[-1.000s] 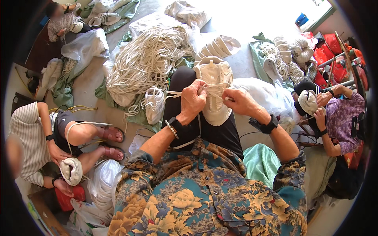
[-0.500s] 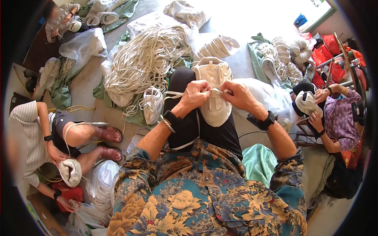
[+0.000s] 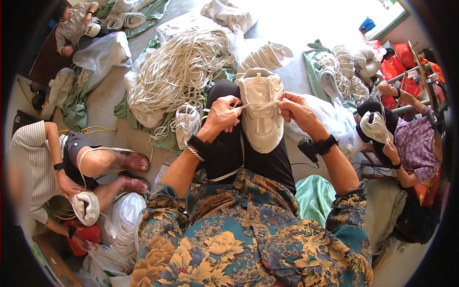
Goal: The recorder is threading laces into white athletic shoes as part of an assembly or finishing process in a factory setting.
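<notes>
A cream sneaker (image 3: 262,126) rests across my dark-trousered thighs, toe toward me. A flat off-white shoelace (image 3: 260,105) runs across its upper part, pulled taut between my two hands. To the left of the sneaker, my left hand (image 3: 224,115) pinches one end of the lace. My right hand (image 3: 301,112) pinches the other end, just off the sneaker's right side. Both hands are closed and clear of the shoe body. Another white shoe (image 3: 186,125), with loose laces on it, lies beside my left knee.
A large heap of off-white laces (image 3: 179,71) lies ahead on green sacking. Stacked shoe parts (image 3: 265,56) are behind the sneaker. A co-worker on the left holds a shoe (image 3: 86,208); one on the right works on another shoe (image 3: 375,126). Plastic bags (image 3: 125,220) flank me.
My hands have moved apart, drawing the lace straight across the sneaker. On the right, the co-worker's upper hand has risen, pulling a lace up from their shoe.
</notes>
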Motion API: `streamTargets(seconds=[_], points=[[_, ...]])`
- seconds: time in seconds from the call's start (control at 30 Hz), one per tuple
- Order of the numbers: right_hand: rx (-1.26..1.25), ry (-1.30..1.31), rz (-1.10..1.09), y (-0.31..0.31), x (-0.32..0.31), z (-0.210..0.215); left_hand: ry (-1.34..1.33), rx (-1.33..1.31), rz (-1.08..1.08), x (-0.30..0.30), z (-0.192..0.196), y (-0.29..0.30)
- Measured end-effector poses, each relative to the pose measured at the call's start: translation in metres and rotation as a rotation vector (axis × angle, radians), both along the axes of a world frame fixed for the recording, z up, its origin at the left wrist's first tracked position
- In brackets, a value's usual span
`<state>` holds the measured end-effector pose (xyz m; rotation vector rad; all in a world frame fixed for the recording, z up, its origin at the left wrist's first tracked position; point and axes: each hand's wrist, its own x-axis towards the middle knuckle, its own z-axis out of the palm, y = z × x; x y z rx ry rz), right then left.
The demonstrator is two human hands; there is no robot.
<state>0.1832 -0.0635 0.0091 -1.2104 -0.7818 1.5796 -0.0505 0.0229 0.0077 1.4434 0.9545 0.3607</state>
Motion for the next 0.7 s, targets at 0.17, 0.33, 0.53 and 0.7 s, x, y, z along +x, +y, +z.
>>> streamTargets(seconds=[0.17, 0.33, 0.53, 0.7], points=[[0.087, -0.169, 0.048, 0.005, 0.000, 0.001, 0.057, -0.036, -0.060, 0.001, -0.002, 0.004], [0.137, -0.350, 0.063, 0.005, 0.002, 0.000, -0.108, -0.043, 0.029, -0.003, -0.012, 0.008], [0.005, -0.040, 0.148, 0.003, -0.001, -0.003, -0.134, -0.080, 0.094, -0.013, -0.015, 0.016], [-0.064, 0.054, 0.167, 0.010, 0.008, -0.010, -0.112, -0.073, 0.116, -0.011, -0.013, 0.015]])
